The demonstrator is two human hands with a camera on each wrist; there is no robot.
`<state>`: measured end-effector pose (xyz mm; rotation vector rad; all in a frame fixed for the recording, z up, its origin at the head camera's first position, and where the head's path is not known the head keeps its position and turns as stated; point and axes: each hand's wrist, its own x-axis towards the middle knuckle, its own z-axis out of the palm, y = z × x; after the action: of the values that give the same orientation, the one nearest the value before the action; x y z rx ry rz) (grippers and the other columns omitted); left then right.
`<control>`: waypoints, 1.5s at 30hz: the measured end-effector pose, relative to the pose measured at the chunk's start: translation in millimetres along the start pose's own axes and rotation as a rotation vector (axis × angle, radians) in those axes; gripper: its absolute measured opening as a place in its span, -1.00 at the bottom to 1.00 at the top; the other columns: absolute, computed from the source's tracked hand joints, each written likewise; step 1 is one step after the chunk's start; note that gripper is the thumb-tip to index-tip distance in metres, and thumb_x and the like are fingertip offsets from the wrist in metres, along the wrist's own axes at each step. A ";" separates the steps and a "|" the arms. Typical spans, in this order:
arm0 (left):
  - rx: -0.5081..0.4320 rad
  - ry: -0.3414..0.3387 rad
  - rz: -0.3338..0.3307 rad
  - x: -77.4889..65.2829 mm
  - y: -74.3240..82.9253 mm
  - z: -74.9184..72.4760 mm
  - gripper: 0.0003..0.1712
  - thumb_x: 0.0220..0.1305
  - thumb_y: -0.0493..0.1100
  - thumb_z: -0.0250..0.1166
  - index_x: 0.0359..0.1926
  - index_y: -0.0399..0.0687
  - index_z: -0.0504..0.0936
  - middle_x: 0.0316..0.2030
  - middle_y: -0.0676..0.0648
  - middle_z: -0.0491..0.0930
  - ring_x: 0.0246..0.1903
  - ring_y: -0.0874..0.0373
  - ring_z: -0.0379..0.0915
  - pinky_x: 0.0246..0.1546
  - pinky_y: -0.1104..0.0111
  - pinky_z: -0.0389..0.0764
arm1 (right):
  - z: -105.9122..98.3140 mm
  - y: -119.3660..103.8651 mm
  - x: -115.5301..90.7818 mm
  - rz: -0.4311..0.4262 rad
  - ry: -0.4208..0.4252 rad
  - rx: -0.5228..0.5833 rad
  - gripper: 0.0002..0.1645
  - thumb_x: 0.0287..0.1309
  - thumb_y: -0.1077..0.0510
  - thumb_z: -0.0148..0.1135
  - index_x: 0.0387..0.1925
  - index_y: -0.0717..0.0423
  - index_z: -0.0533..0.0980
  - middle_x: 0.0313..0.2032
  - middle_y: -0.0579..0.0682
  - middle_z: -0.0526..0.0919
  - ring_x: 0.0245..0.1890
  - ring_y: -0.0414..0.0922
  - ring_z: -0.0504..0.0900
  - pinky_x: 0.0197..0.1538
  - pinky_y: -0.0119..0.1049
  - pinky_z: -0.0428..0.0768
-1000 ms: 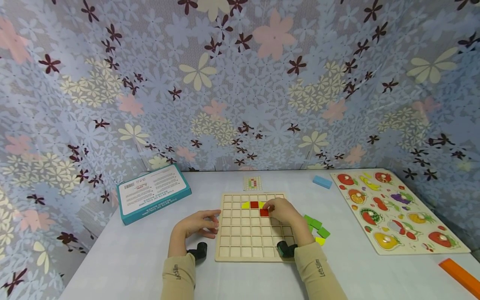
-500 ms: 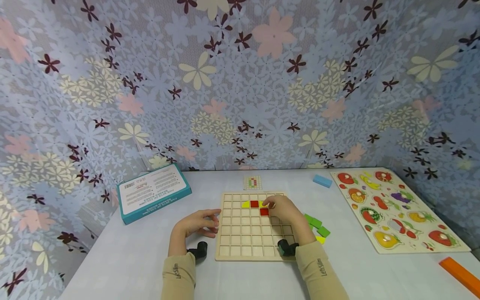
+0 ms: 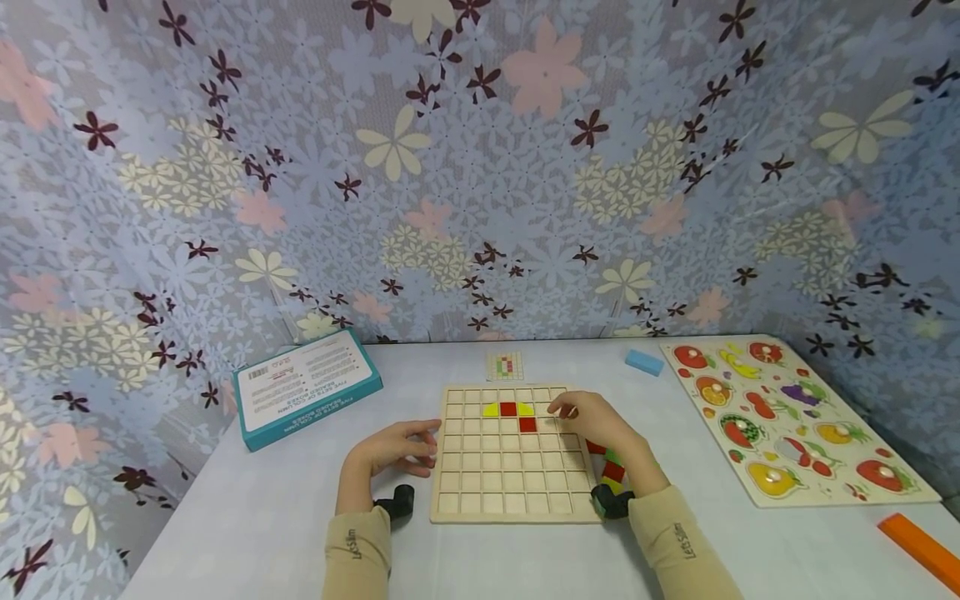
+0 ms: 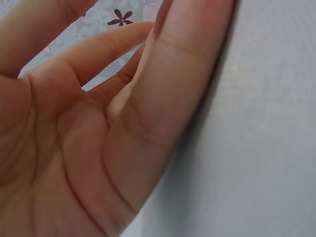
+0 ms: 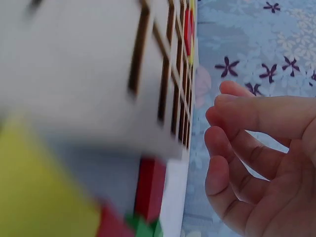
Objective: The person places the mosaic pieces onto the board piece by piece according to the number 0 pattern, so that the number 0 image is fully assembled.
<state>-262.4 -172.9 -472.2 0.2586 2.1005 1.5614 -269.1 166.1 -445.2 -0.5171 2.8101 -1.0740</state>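
A wooden grid board [image 3: 491, 482] lies in the middle of the table. On it, a red square tile [image 3: 508, 409] sits between two yellow pieces with slanted sides, the left one [image 3: 491, 410] and the right one [image 3: 526, 409]. Another red tile [image 3: 528, 425] fills a cell just below that row. My right hand [image 3: 592, 417] hovers over the board's right edge, fingers loosely bent; the right wrist view shows nothing between its fingertips [image 5: 217, 175]. My left hand [image 3: 393, 447] rests beside the board's left edge, fingers relaxed and holding nothing.
Loose red, green and yellow tiles [image 3: 613, 472] lie right of the board, partly behind my right forearm. A small pattern card [image 3: 506, 366] is beyond the board. Around them are a teal box [image 3: 311, 387], a blue block [image 3: 644, 362], a fruit puzzle [image 3: 787, 425] and an orange bar [image 3: 918, 554].
My right hand has drawn away to the right from the upper-row yellow piece, which now shows in its cell. Its forearm now covers some loose tiles and uncovers red ones. The left hand stays put.
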 end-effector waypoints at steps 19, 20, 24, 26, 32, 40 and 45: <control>0.002 0.001 0.002 0.8 0.0 0.0 -0.26 0.15 -0.25 0.24 0.34 -0.28 0.18 -0.15 -0.19 0.38 -0.28 0.06 0.50 -0.22 0.21 0.66 | -26.7 20.5 -23.0 0.131 -0.107 -0.020 -0.66 -0.11 0.43 0.27 -0.20 0.22 0.53 -0.31 0.08 0.53 -0.36 -0.05 0.46 -0.26 -0.19 0.57; 0.004 0.000 0.004 0.7 0.2 0.0 -0.26 0.16 -0.25 0.24 0.34 -0.28 0.18 -0.15 -0.19 0.38 -0.28 0.06 0.50 -0.22 0.22 0.66 | -26.6 21.0 -23.0 0.137 -0.113 -0.020 -0.65 -0.13 0.43 0.27 -0.20 0.21 0.53 -0.31 0.08 0.53 -0.35 -0.05 0.45 -0.26 -0.19 0.56; 0.008 -0.007 0.014 -0.7 1.5 0.7 -0.27 0.16 -0.25 0.23 0.34 -0.30 0.18 -0.15 -0.20 0.39 -0.28 0.06 0.51 -0.23 0.22 0.66 | -23.5 23.3 -22.7 0.158 -0.125 -0.031 -0.62 -0.21 0.46 0.30 -0.25 0.17 0.53 -0.35 0.05 0.53 -0.37 -0.05 0.45 -0.28 -0.21 0.55; 0.008 -0.012 0.020 -1.4 2.0 0.9 -0.27 0.17 -0.25 0.23 0.33 -0.31 0.17 -0.15 -0.20 0.39 -0.29 0.06 0.51 -0.23 0.22 0.66 | -21.6 24.3 -22.5 0.171 -0.127 -0.037 -0.62 -0.24 0.47 0.30 -0.26 0.16 0.53 -0.36 0.04 0.53 -0.39 -0.05 0.44 -0.30 -0.23 0.54; 0.005 -0.015 0.021 -2.1 2.5 1.1 -0.26 0.17 -0.24 0.23 0.34 -0.32 0.16 -0.15 -0.20 0.39 -0.29 0.06 0.51 -0.23 0.21 0.66 | -19.9 23.8 -21.8 0.194 -0.114 -0.047 -0.60 -0.26 0.47 0.30 -0.27 0.15 0.52 -0.39 0.03 0.49 -0.41 -0.06 0.41 -0.33 -0.27 0.52; 0.005 -0.005 0.012 0.7 0.4 0.3 -0.25 0.14 -0.25 0.24 0.34 -0.31 0.17 -0.16 -0.19 0.39 -0.29 0.07 0.51 -0.23 0.22 0.67 | -22.0 23.8 -20.8 0.131 -0.086 -0.089 -0.61 -0.24 0.49 0.28 -0.27 0.16 0.53 -0.43 0.04 0.41 -0.41 -0.05 0.35 -0.38 -0.28 0.41; 0.005 -0.001 0.009 1.1 -0.7 -0.2 -0.25 0.14 -0.25 0.24 0.33 -0.30 0.18 -0.16 -0.18 0.39 -0.30 0.07 0.50 -0.23 0.22 0.67 | -20.2 25.0 -18.9 0.105 -0.057 -0.106 -0.63 -0.16 0.50 0.24 -0.24 0.17 0.53 -0.47 0.03 0.41 -0.45 -0.07 0.34 -0.40 -0.30 0.38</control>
<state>-263.4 -172.8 -473.1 0.2715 2.1051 1.5616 -262.5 202.7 -447.3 -0.3978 2.8206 -0.8815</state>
